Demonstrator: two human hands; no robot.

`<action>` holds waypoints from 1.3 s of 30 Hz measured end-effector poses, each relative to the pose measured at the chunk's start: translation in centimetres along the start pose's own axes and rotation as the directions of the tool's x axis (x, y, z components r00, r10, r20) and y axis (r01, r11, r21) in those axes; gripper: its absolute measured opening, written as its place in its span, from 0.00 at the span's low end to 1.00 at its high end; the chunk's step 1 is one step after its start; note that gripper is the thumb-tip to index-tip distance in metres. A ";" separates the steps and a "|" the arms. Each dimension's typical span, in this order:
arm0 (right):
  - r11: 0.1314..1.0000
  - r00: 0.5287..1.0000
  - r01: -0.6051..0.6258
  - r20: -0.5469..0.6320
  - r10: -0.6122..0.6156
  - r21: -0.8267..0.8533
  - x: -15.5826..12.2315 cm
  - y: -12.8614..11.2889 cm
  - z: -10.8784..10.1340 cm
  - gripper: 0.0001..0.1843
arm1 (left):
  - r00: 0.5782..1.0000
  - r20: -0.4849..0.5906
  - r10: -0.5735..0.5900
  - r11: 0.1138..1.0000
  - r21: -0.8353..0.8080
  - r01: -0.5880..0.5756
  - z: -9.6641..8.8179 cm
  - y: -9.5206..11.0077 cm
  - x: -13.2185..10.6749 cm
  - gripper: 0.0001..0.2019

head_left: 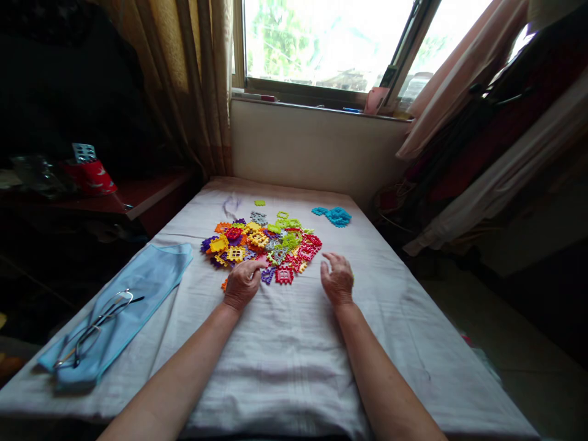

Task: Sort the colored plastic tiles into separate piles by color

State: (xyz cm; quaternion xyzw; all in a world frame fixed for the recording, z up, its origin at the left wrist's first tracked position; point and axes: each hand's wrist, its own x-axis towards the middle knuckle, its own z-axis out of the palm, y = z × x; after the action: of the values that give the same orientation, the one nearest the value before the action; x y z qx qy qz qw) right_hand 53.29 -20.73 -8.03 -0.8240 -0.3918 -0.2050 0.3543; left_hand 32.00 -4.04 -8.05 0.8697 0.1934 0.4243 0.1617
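A heap of flat, notched plastic building pieces (257,240) in yellow, orange, purple, red, grey and lime lies mid-table. At its near edge is my left hand (243,284), index finger stretched toward a pinkish-red piece and thumb apart from it; its other fingers are partly hidden. A red window-shaped piece (284,275) lies just right of that hand. My right hand (337,280) rests on the cloth right of the heap, fingers loosely bent and thumb apart. What lies under its palm is hidden. Blue pieces (339,216) form a separate group farther back, and one lime piece (260,203) lies alone.
White cloth (294,361) covers the table. Eyeglasses (94,327) lie on a light-blue cloth (160,269) at the left. Beyond the table are a window sill (316,109) and a curtain (202,86). A red container (94,177) stands on a side surface; clothes (473,104) hang at right.
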 end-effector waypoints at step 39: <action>0.982 0.884 0.184 0.442 -0.152 -0.031 2.0 -10.0 4.8 0.11 | 0.968 0.003 -0.250 0.962 -0.114 0.248 0.3 -0.6 0.1 0.13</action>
State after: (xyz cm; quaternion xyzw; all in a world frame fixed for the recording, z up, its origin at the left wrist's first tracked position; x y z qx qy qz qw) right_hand 46.84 -11.74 -5.74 -0.8241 -0.5235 -0.0585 0.2084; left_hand 32.15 -3.51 -8.39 0.8255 0.2776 0.4158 0.2620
